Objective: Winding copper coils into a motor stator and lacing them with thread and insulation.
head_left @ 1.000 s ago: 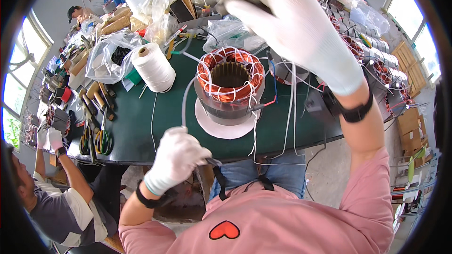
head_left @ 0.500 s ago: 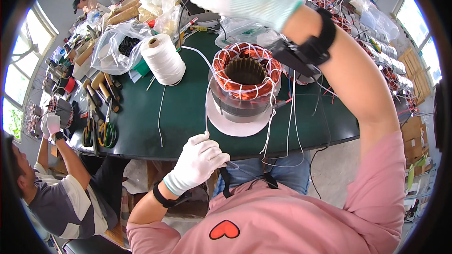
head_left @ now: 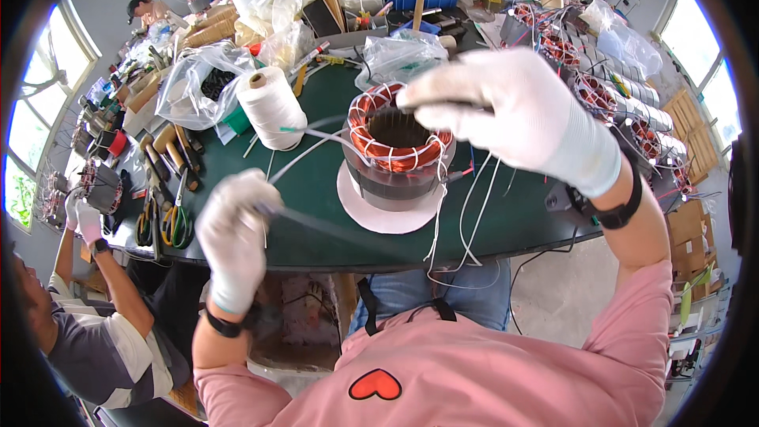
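In the head camera's view, a worker in white gloves is leaning over a green table [head_left: 229, 162], where a stator [head_left: 395, 190] is standing on a round white pad [head_left: 356, 209] near the middle of the near edge. Lacing is binding its copper winding [head_left: 393, 160] into a ring. The right hand [head_left: 514, 107], which half a second ago was reaching high toward the far side, is now hovering by the winding's right rim; its fingers are pressing close together and pointing left, though whether they are pinching anything is impossible to tell. The left hand [head_left: 233, 229] is shifting too, having swung left from in front of the stator, and is blurring at the near edge. Its fingers are curling shut, apparently pinching a white tube [head_left: 304, 160] that is running back to the stator's left side, while a thin, smeared strand is trailing from the fist toward the right. The shift appears to be drawing the tube out sideways and bringing the right hand back to the winding. A spool of white thread [head_left: 271, 115] is standing beyond the tube, scissors [head_left: 178, 225] are lying by the near edge farther left, and white cords [head_left: 466, 229] are hanging over that edge on the stator's right.
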A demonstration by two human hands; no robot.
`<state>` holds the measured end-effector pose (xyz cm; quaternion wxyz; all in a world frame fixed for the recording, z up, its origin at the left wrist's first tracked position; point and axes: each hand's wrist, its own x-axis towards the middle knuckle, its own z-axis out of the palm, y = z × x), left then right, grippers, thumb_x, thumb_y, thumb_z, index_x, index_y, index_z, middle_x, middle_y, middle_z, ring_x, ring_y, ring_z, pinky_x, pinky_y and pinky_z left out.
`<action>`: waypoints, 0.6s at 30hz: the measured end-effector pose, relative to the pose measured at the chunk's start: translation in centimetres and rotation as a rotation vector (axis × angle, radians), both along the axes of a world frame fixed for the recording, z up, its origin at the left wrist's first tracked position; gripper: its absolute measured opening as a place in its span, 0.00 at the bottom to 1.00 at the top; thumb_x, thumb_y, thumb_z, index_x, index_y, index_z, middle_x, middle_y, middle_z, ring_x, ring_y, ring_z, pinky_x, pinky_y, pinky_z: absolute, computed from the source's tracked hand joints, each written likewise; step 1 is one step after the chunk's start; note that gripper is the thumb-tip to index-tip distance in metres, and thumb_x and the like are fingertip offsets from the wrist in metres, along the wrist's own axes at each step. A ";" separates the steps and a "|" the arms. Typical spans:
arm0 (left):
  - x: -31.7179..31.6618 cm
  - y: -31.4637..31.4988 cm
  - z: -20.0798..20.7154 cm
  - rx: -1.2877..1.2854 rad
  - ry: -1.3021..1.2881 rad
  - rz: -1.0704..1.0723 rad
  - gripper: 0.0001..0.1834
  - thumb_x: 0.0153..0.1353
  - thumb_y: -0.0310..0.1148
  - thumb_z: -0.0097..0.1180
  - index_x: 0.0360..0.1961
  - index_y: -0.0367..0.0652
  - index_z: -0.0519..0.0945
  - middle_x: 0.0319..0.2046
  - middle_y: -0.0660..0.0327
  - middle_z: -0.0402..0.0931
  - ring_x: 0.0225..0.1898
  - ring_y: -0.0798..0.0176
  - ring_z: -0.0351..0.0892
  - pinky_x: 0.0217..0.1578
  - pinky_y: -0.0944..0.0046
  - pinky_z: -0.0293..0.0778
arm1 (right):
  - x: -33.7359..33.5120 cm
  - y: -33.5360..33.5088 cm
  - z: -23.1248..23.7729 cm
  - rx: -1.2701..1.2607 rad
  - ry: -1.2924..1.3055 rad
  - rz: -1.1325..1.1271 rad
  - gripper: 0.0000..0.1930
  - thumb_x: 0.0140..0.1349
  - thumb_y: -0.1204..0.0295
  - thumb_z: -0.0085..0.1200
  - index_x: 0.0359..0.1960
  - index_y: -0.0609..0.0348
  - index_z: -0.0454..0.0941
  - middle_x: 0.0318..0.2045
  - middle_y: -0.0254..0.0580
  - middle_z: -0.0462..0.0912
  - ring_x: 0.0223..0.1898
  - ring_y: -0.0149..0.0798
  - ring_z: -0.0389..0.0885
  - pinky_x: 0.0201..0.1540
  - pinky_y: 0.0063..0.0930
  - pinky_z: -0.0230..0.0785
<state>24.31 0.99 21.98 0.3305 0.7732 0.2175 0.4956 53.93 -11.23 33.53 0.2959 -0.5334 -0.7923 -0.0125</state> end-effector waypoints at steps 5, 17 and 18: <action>1.6 5.1 7.0 -0.280 -0.078 -0.073 0.28 0.71 0.50 0.56 0.53 0.32 0.77 0.37 0.63 0.79 0.42 0.68 0.77 0.49 0.67 0.70 | -2.3 -3.2 -0.9 0.079 -0.387 -0.015 0.08 0.64 0.62 0.55 0.41 0.46 0.83 0.24 0.36 0.79 0.26 0.40 0.82 0.27 0.33 0.73; 11.8 -6.9 10.2 0.831 1.031 -0.127 0.08 0.48 0.33 0.62 0.31 0.45 0.83 0.30 0.58 0.80 0.34 0.54 0.81 0.39 0.54 0.74 | -6.9 -1.0 -14.6 0.374 -0.261 -0.053 0.17 0.62 0.66 0.55 0.50 0.60 0.81 0.43 0.52 0.82 0.46 0.53 0.82 0.42 0.42 0.76; 11.0 -6.8 8.8 0.840 0.922 -0.119 0.06 0.51 0.34 0.62 0.31 0.47 0.83 0.31 0.59 0.80 0.35 0.54 0.81 0.40 0.54 0.74 | -7.3 -2.4 -14.0 0.064 0.095 0.038 0.23 0.59 0.65 0.60 0.57 0.58 0.77 0.49 0.54 0.80 0.47 0.54 0.81 0.43 0.42 0.76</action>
